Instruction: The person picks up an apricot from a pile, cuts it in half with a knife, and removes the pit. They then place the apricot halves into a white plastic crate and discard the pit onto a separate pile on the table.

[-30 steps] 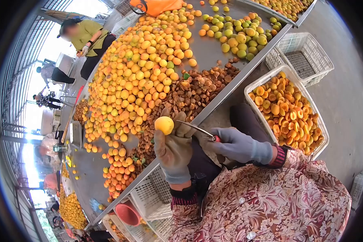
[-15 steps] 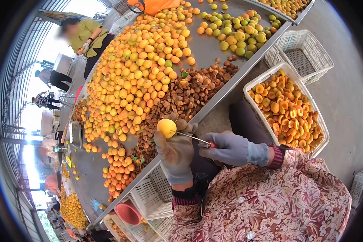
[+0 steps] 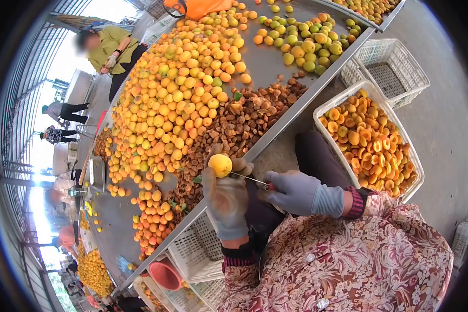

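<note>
My left hand (image 3: 228, 197), in a soiled grey glove, is closed around a whole yellow apricot (image 3: 220, 165). In my right hand (image 3: 295, 190), also gloved, is a thin metal-shafted tool (image 3: 247, 178) with a red handle mostly covered by my fingers. The shaft's far end meets the apricot's right side. Both hands are in front of the metal table's edge. Close behind them lies a heap of brown apricot pits (image 3: 244, 117), and past it a large pile of whole apricots (image 3: 182, 99).
To the right stands a white crate of apricot halves (image 3: 420, 179), with another white crate (image 3: 424, 83) behind it. Greener apricots (image 3: 309, 47) lie on the far table (image 3: 260, 54). A red bowl (image 3: 165, 275) sits below left. Across the table stands a person in a green top (image 3: 109, 47).
The apricot and my left fingers have shifted slightly right, with a finger now showing behind the fruit. My right hand has moved a little left; the tool stays against the apricot.
</note>
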The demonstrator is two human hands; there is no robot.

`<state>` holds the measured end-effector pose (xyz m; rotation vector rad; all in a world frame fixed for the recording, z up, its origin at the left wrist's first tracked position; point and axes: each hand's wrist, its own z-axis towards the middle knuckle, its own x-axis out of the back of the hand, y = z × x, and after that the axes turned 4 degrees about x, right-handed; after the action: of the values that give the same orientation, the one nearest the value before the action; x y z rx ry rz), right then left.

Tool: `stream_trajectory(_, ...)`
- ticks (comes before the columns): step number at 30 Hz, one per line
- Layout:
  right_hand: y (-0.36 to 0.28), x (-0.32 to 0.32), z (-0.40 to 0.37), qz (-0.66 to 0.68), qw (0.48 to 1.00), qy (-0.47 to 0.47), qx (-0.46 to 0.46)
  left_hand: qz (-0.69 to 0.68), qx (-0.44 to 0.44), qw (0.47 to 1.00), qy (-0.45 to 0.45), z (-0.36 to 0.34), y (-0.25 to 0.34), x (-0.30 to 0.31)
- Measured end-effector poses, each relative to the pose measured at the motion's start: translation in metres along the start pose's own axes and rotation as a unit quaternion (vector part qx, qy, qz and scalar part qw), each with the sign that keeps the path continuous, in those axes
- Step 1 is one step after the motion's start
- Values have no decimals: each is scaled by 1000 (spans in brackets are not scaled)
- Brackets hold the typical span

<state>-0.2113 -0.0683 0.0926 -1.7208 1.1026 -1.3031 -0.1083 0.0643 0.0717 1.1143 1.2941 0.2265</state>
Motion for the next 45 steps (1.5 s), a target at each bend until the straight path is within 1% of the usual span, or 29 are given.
stream_trajectory(1,0,-2,0,-39,999,9,-5,3,12,1000,29,-2,0,-1)
stream_trajectory(2,0,-3,0,-78,997,17,-9,3,12,1000,29,-3,1,-2)
stream_trajectory(3,-1,-4,-1,-78,997,17,-9,22,10,999,35,-5,1,-4)
stream_trajectory(5,-3,-2,-4,-139,989,38,11,41,9,998,42,-5,0,-4)
stream_trajectory(7,-5,-1,-6,-145,988,42,15,72,-47,996,32,-3,-6,2)
stream_trajectory(8,-5,-1,-6,-151,987,47,19,72,-45,996,32,-1,-9,10)
stream_trajectory(10,-4,-1,-5,-155,987,43,9,83,-38,996,-5,3,-12,24)
stream_trajectory(11,-3,-1,-4,-158,987,39,2,82,-37,996,-7,3,-15,26)
stream_trajectory(14,-3,0,-1,-135,990,31,-28,85,-43,995,-22,5,-19,22)
stream_trajectory(16,-1,-1,1,-109,993,19,-43,12,-31,999,-2,5,-24,14)
stream_trajectory(17,0,1,2,-86,995,9,-56,12,-28,1000,-4,6,-25,13)
stream_trajectory(19,-2,4,1,-58,996,-2,-71,-56,22,998,-32,6,-28,10)
stream_trajectory(20,-2,5,1,-33,996,-16,-81,-56,26,998,-33,6,-30,8)
stream_trajectory(22,-1,6,3,-29,995,-22,-89,-63,2,997,-39,4,-32,3)
stream_trajectory(23,-1,7,3,-26,995,-29,-94,-63,5,997,-39,5,-34,7)
stream_trajectory(24,1,7,3,-25,995,-28,-96,-74,7,996,-49,8,-37,14)
stream_trajectory(26,5,4,5,-48,995,-22,-86,-84,11,995,-59,8,-38,11)
stream_trajectory(28,7,0,8,-50,996,-10,-78,-41,-1,995,-93,2,-39,3)
stream_trajectory(29,7,-2,8,-53,996,0,-67,-41,1,995,-93,2,-40,2)
stream_trajectory(31,8,-2,8,-53,996,6,-65,-86,53,994,-29,4,-43,-1)
stream_trajectory(35,18,-7,11,-60,996,24,-67,-102,56,993,-2,9,-46,1)
stream_trajectory(38,23,-13,14,-39,997,36,-64,-113,50,992,-22,13,-54,10)
stream_trajectory(40,27,-16,19,-37,996,42,-67,-161,72,981,-83,19,-57,9)
stream_trajectory(44,30,-10,19,-32,996,60,-63,-112,52,990,-60,4,-52,-1)
stream_trajectory(45,33,-9,18,-14,996,69,-51,-20,60,996,-55,0,-50,5)
